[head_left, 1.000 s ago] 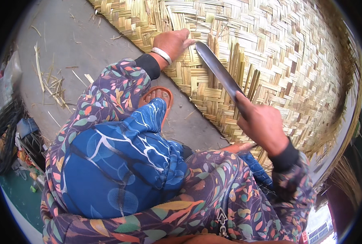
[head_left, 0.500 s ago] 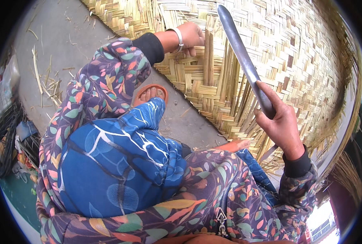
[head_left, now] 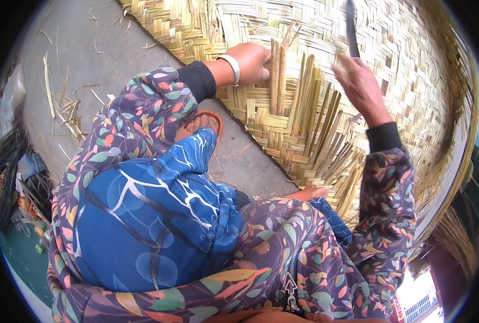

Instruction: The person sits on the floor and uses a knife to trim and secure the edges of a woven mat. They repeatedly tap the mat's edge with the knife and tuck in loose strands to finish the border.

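Observation:
A large mat (head_left: 390,102) of woven, straw-coloured flat strips spreads in front of me. At its near left edge my left hand (head_left: 248,63) is closed, knuckles up, right beside a pair of raised strips (head_left: 278,78); what its fingers grip is hidden. Over the mat to the right, my right hand (head_left: 362,89) is closed round a long, flat metal blade (head_left: 351,24), which points away from me and shows nearly edge-on. The hand is a little blurred. Between the hands, several loose strip ends (head_left: 309,91) stand up out of the weave.
Straw scraps (head_left: 67,116) litter the grey floor (head_left: 105,48) at the left. My sandalled foot (head_left: 200,125) is beside the mat's edge. The mat's right side curls up into a frayed rim (head_left: 468,107). Dark cords (head_left: 8,183) lie heaped at far left.
My right hand has moved away from me with the blade, which has turned more edge-on and partly left the view. My left hand has shifted slightly nearer. More strip ends stand up.

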Demonstrator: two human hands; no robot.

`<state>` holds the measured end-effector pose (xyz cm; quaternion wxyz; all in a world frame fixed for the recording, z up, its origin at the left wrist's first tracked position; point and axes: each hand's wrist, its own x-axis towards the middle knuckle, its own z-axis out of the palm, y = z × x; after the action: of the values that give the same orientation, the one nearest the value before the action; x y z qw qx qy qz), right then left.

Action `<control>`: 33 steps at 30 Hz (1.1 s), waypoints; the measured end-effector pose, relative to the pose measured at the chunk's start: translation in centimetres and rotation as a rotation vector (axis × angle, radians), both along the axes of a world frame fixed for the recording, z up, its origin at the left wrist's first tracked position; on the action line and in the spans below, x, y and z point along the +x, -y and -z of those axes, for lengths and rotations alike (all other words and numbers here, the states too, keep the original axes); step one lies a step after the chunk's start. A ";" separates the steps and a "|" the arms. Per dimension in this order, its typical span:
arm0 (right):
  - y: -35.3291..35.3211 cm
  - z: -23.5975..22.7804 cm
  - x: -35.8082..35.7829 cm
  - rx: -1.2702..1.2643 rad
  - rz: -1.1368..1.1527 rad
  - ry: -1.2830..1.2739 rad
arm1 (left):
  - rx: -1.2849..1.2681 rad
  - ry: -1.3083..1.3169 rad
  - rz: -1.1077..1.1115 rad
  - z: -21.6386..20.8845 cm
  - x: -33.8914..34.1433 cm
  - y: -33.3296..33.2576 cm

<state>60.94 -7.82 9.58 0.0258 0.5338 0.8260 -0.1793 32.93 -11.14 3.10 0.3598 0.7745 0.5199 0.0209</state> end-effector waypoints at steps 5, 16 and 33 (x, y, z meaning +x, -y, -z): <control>-1.7 0.5 -8.0 -0.806 0.298 -0.501 | 0.038 0.111 -0.037 0.1 -0.1 0.5; -1.6 3.6 -9.9 -0.894 0.394 -0.752 | 0.097 0.339 0.013 0.8 -1.4 1.0; -1.0 4.0 -11.1 -0.635 0.166 -0.692 | -0.233 0.677 -0.384 -0.2 -2.3 1.2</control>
<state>49.83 -6.78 5.61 -0.1033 0.4727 0.6449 -0.5916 30.64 -12.34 3.30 0.5857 0.5667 0.5061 0.2823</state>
